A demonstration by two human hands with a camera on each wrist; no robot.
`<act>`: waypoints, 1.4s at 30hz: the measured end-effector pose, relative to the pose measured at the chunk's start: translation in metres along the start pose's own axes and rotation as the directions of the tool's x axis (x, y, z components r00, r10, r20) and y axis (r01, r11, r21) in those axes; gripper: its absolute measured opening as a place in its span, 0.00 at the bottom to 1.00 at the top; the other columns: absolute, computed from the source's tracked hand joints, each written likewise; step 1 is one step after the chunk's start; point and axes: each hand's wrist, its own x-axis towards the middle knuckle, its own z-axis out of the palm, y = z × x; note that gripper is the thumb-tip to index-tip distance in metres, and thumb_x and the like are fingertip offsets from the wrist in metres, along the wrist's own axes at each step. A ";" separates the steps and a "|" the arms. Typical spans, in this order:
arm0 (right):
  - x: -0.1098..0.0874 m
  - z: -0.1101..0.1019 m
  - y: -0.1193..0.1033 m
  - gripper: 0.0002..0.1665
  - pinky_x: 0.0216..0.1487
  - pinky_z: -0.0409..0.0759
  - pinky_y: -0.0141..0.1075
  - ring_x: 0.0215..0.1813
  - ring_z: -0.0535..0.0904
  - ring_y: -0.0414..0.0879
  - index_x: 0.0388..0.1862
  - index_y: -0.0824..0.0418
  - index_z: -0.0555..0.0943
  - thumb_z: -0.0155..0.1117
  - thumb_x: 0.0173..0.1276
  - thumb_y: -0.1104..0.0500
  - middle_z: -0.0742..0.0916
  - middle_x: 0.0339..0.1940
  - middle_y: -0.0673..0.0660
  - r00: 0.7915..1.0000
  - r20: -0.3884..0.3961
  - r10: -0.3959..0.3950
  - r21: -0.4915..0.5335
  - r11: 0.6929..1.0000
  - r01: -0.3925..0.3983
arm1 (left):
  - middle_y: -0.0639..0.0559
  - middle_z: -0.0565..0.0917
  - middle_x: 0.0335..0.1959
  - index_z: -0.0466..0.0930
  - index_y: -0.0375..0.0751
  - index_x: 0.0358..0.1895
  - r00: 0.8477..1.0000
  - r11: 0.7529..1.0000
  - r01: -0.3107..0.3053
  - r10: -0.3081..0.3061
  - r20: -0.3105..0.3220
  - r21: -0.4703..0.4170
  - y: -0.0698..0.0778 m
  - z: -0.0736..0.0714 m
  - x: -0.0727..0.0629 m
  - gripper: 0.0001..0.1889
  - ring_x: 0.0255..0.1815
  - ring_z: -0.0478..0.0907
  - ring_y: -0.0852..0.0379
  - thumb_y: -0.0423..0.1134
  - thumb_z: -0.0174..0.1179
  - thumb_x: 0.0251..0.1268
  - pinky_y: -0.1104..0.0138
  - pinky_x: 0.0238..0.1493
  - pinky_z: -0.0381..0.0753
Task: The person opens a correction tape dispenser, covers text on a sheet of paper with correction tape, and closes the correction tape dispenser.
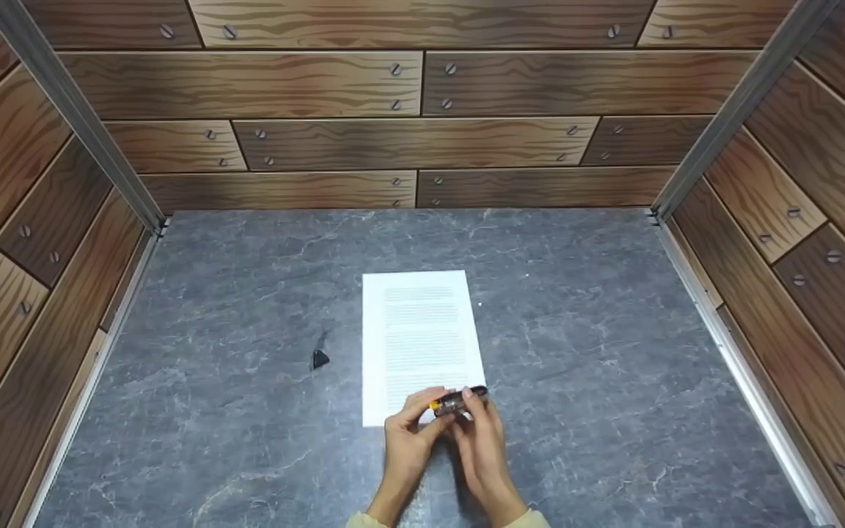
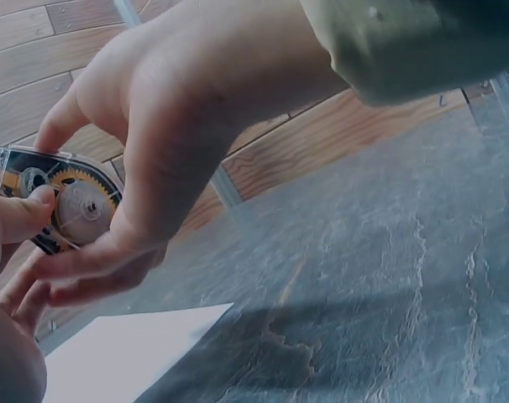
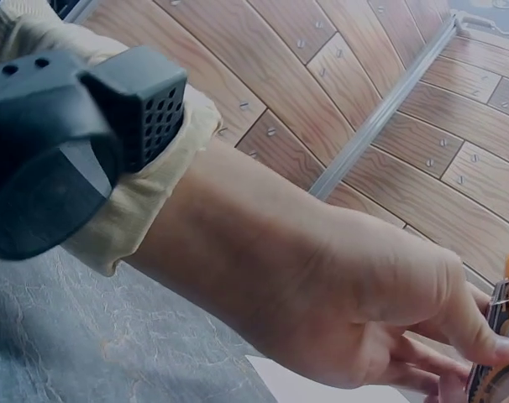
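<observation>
"Plastic, clear over black, with a yellow toothed wheel (image 2: pixel 88 178) inside and an orange end (image 1: pixel 434 405): that's the flat dispenser-like case (image 1: pixel 459 402) on my feed. Where do you place it?"

"Above the near right corner of the white printed paper sheet (image 1: pixel 422 330), between both hands. I can't see it touching the paper."

"And the fingers?"

"From the left wrist view, I see the left hand (image 1: pixel 408 438) pinching the case by its edges. The right hand (image 1: pixel 483 440) pinches it too, thumb pressed on the flat face; some fingertips are hidden from me."

"Which step is this?"

"Two-handed handling, I'd judge: holding or adjusting the case, not setting it down. Next, I'd want one hand keeping a firm pinch while the other shifts its grip."

"Anything nearby?"

"Small black angular piece (image 1: pixel 320 359) on the grey marbled tabletop (image 1: pixel 576 403), left of the sheet. I can't tell whether it belongs to the case."
</observation>
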 end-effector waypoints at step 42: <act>0.116 0.011 0.051 0.47 0.57 0.75 0.52 0.61 0.72 0.60 0.69 0.60 0.59 0.77 0.59 0.53 0.69 0.64 0.66 0.818 -0.055 -0.572 -0.574 0.689 0.443 | 0.33 0.60 0.75 0.72 0.47 0.70 0.981 0.112 -0.193 0.021 0.192 0.975 -0.054 -0.032 -0.018 0.30 0.75 0.50 0.27 0.54 0.56 0.68 0.38 0.69 0.53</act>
